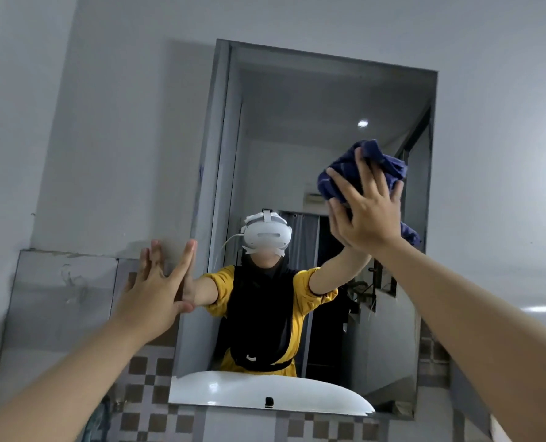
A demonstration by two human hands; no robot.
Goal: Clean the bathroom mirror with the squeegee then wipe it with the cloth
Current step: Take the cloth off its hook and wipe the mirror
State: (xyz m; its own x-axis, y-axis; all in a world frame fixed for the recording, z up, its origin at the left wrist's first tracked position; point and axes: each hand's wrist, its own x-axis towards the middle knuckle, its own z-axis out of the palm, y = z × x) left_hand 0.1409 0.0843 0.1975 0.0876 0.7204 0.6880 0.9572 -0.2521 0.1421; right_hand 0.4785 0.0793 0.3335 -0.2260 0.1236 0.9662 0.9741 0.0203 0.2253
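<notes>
Head view: right hand [365,215] spread flat, pressing bunched blue cloth [370,173] on mirror [297,148] toward 2 o'clock. Left hand [152,291] spread, braced at mirror's 9 o'clock edge. No squeegee visible. Risks: cloth slipping from under flat fingers; left palm smudging glass; upper corners missed through overreach. No readable writing or brands.

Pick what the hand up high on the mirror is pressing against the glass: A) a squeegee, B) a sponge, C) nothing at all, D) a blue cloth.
D: the right hand presses a bunched dark blue cloth flat against the mirror, fingers spread; no squeegee is in view.
</notes>
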